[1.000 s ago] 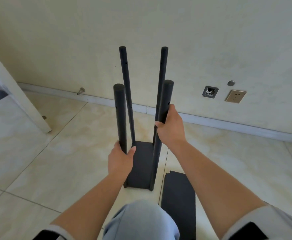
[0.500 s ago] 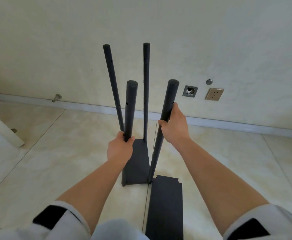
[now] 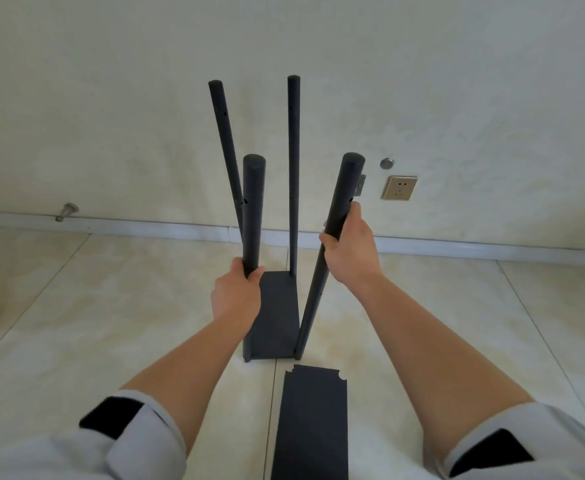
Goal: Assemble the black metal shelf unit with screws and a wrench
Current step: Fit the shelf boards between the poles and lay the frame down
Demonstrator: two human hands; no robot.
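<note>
On the tiled floor (image 3: 76,306) by the wall, the shelf unit (image 3: 277,317) stands partly built: four poles rise from one bottom panel. Left hand (image 3: 237,296) has its fingers wrapped round the near left pole (image 3: 253,209); right hand (image 3: 351,251) grips the near right pole (image 3: 339,216), which leans outward. A loose shelf panel (image 3: 311,420) lies just in front, not yet fitted. Judging by that, upper shelves and fastening remain; no screws or wrench are visible.
</note>
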